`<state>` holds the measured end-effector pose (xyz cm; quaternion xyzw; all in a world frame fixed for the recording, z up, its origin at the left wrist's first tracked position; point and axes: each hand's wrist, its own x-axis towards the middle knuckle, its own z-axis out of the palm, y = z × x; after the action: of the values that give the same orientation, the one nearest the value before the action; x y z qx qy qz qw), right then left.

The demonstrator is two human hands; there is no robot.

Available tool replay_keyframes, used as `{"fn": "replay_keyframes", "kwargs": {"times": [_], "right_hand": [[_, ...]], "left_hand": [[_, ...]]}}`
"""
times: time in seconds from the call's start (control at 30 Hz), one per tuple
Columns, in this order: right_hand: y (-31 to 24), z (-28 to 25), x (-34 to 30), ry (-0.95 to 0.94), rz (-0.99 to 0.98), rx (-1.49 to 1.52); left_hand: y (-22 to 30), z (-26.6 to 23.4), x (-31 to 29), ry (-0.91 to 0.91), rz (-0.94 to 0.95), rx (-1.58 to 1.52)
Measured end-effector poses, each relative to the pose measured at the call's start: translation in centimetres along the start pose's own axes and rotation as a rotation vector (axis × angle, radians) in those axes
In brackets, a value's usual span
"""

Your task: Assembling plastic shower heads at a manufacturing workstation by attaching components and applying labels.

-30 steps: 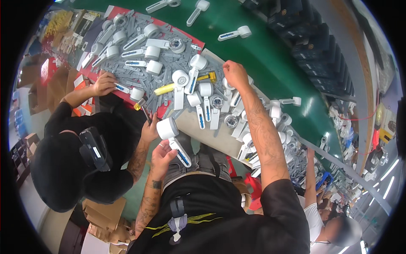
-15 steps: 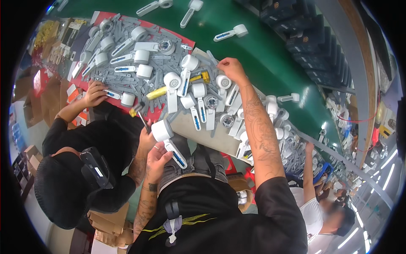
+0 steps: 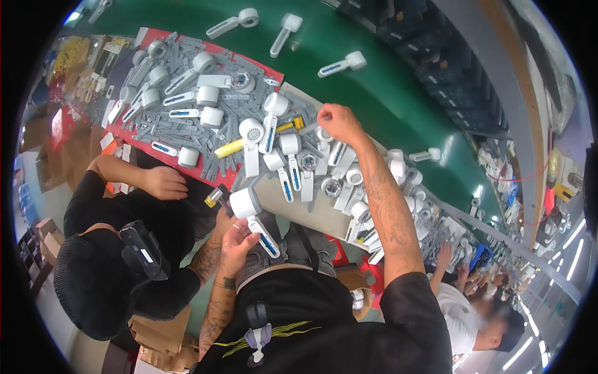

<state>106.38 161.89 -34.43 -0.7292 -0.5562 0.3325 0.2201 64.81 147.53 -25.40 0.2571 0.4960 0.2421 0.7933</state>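
Note:
My left hand [image 3: 235, 248] is closed around the handle of a white handheld fan [image 3: 245, 203], its round head up and a blue insert showing in the handle. Over the table, my right hand [image 3: 340, 123] pinches what looks like a thin grey plastic strip [image 3: 308, 129]. Below it, several more white fans [image 3: 289, 144] lie in a cluster, some with open heads. Beside my left hand, a co-worker's hand grips a small yellow-headed hammer [image 3: 215, 197]. That co-worker's other hand [image 3: 166, 183] rests near the table edge.
Grey strips and white fans cover a red mat [image 3: 140, 138]. A yellow tool [image 3: 230, 148] lies partly under fans. Beyond runs a green surface [image 3: 311, 68] carrying scattered fans. Dark boxes [image 3: 436, 68] are stacked at far right. Another person in white [image 3: 458, 318] works at lower right.
My right hand has moved slightly down, and a grey strip now shows at its fingertips. The co-worker's free hand has left the fan on the mat. The hammer has shifted right and down.

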Motion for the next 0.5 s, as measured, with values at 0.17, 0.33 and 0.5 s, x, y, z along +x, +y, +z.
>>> {"fn": "replay_keyframes", "kwargs": {"times": [0.17, 0.33, 0.5], "right_hand": [[-1.0, 0.4, 0.1, -0.162, -0.095, -0.233], [-2.3, 1.2, 2.1, -0.016, -0.115, -0.355], [-5.0, 2.3, 6.2, 0.022, -0.113, -0.173]], "left_hand": [[0.1, 0.8, 0.4, -0.01, 0.023, -0.022], [0.3, 1.2, 0.2, -0.012, 0.026, -0.074], [1.4, 1.5, 0.4, -0.125, -0.03, -0.07]]}}
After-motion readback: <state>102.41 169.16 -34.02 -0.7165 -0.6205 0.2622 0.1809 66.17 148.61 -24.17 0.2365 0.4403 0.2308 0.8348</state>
